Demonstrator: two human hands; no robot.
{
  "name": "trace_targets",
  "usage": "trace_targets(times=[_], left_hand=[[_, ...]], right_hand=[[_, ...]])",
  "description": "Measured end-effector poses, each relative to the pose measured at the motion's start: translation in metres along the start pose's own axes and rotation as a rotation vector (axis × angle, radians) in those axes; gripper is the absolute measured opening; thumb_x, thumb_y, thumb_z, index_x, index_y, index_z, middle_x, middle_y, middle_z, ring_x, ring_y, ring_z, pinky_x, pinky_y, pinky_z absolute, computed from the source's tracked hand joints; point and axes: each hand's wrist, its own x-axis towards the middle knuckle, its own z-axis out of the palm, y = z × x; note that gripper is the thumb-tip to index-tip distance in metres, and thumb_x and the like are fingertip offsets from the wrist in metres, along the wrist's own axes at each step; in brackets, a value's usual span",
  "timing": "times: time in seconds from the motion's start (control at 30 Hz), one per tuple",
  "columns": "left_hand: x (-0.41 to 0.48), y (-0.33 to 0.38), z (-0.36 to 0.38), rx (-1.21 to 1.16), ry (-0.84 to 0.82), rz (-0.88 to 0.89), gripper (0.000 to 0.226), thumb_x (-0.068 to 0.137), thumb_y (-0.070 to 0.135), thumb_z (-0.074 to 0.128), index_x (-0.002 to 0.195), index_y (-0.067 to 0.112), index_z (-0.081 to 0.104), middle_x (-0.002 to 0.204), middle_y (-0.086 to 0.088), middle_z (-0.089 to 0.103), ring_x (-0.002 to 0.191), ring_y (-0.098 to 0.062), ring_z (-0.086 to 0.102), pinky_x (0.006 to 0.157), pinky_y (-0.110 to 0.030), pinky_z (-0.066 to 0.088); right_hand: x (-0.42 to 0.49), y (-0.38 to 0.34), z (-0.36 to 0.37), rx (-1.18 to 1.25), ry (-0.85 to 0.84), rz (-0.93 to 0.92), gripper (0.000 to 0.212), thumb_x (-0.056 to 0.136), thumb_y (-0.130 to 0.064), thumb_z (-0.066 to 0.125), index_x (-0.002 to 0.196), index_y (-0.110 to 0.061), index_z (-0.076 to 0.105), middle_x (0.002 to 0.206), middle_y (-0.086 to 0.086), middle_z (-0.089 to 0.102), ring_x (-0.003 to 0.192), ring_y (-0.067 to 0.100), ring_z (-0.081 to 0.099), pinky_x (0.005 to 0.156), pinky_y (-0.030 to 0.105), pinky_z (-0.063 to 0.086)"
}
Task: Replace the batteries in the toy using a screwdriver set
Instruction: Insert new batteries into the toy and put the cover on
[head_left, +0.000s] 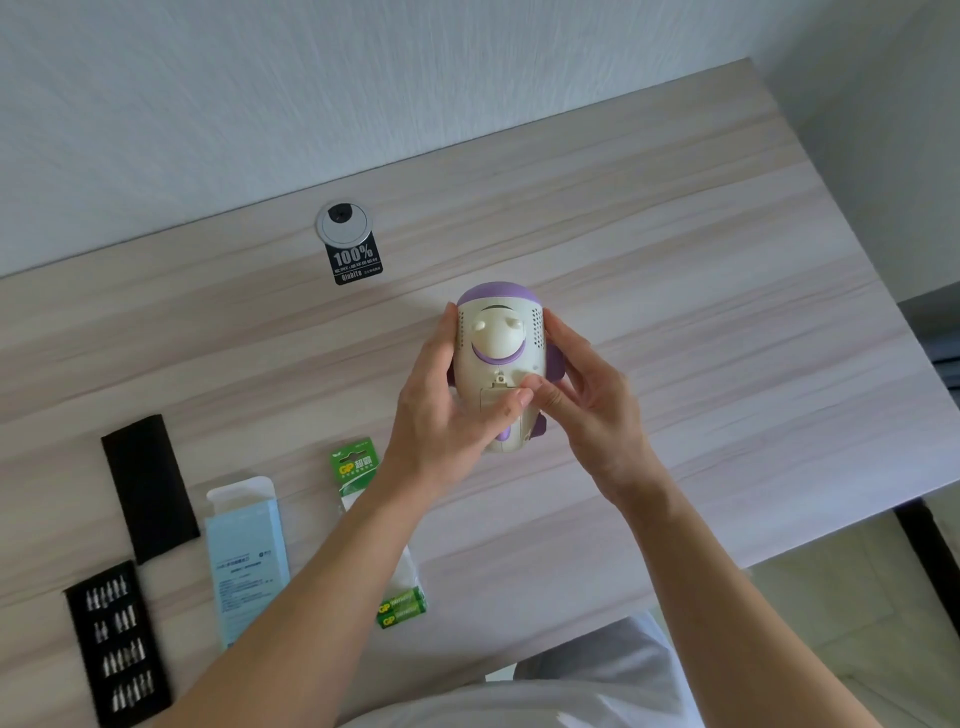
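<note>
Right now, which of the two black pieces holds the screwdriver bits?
The nearer black tray, bottom left: rows of silver bits show in it. The black cover behind it is plain.

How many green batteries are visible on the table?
2. One battery lies at the pack's near end, right of the blue box; the second battery lies beside it, just nearer. The left arm crosses the pack, so more may be hidden.

Our left hand (447, 410) and right hand (589, 400) grip the toy (498, 335) from nine and three o'clock, thumbs meeting on its front, forearms reaching in from six.
</note>
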Motion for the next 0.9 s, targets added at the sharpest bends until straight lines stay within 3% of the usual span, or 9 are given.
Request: trace_targets(times=[0.07,0.17,0.23,0.43,0.53,0.63,0.7,0.77,0.9], left_hand=[[-0.001,0.000,0.001,-0.014,0.009,0.002,0.097,0.072,0.041,0.079,0.155,0.029,0.030,0.136,0.012,0.056,0.115,0.004,0.057,0.086,-0.005,0.043],[-0.001,0.000,0.001,-0.071,0.025,-0.013,0.094,0.075,0.032,0.083,0.154,0.028,0.031,0.139,0.010,0.055,0.116,0.007,0.057,0.083,-0.004,0.044],[-0.001,0.000,0.000,-0.122,0.027,-0.029,0.095,0.074,0.030,0.084,0.153,0.026,0.033,0.138,0.011,0.056,0.117,0.008,0.056,0.081,-0.003,0.045],[0.004,-0.002,-0.003,-0.160,0.027,-0.022,0.093,0.062,0.032,0.088,0.144,0.028,0.044,0.123,0.025,0.060,0.113,0.013,0.056,0.087,-0.009,0.046],[0.008,-0.005,-0.013,-0.141,-0.060,-0.005,0.090,0.070,0.030,0.084,0.148,0.026,0.040,0.134,0.020,0.055,0.117,0.014,0.055,0.086,-0.010,0.048],[0.010,-0.011,-0.022,-0.186,-0.158,-0.026,0.090,0.074,0.021,0.080,0.152,0.028,0.036,0.145,0.013,0.050,0.130,0.007,0.048,0.083,-0.012,0.052],[0.010,-0.013,-0.022,-0.186,-0.157,-0.021,0.090,0.072,0.019,0.083,0.150,0.032,0.037,0.146,0.014,0.049,0.132,0.004,0.047,0.084,-0.013,0.052],[0.010,-0.012,-0.018,-0.197,-0.135,-0.023,0.089,0.071,0.018,0.084,0.146,0.035,0.040,0.144,0.016,0.051,0.130,0.004,0.049,0.085,-0.015,0.053],[0.011,-0.013,-0.015,-0.183,-0.106,-0.001,0.089,0.071,0.020,0.083,0.148,0.031,0.040,0.142,0.013,0.054,0.130,-0.001,0.051,0.097,-0.030,0.051]], right_hand=[[0.000,0.000,0.001,0.007,-0.002,-0.001,0.063,0.090,-0.017,0.069,0.148,-0.016,0.044,0.115,0.028,0.059,0.102,0.037,0.064,0.081,0.046,0.053],[0.001,0.004,0.000,0.010,-0.002,0.019,0.064,0.090,-0.023,0.071,0.148,-0.020,0.045,0.119,0.018,0.063,0.120,0.038,0.058,0.095,0.064,0.047],[0.002,0.006,-0.001,0.001,-0.001,0.027,0.065,0.089,-0.026,0.072,0.148,-0.021,0.045,0.124,0.013,0.063,0.126,0.038,0.054,0.099,0.070,0.043],[-0.001,-0.001,-0.004,-0.009,-0.011,0.034,0.069,0.087,-0.031,0.073,0.149,-0.019,0.044,0.127,0.012,0.064,0.126,0.033,0.056,0.100,0.070,0.043],[-0.002,-0.006,-0.007,-0.009,-0.028,0.034,0.067,0.089,-0.029,0.072,0.148,-0.017,0.044,0.122,0.013,0.066,0.124,0.027,0.059,0.102,0.064,0.046],[-0.004,-0.011,-0.007,-0.007,-0.048,0.009,0.061,0.092,-0.020,0.068,0.148,-0.016,0.045,0.119,0.020,0.064,0.108,0.028,0.065,0.085,0.043,0.055],[-0.004,-0.012,-0.007,0.002,-0.054,0.000,0.060,0.093,-0.018,0.068,0.148,-0.016,0.045,0.120,0.020,0.064,0.105,0.030,0.066,0.083,0.044,0.055],[-0.003,-0.012,-0.009,-0.005,-0.051,-0.007,0.058,0.093,-0.015,0.068,0.147,-0.016,0.046,0.121,0.022,0.063,0.110,0.028,0.065,0.094,0.051,0.054],[-0.003,-0.012,-0.009,-0.013,-0.051,-0.024,0.057,0.094,-0.013,0.067,0.146,-0.018,0.046,0.121,0.029,0.059,0.102,0.029,0.066,0.088,0.040,0.056]])
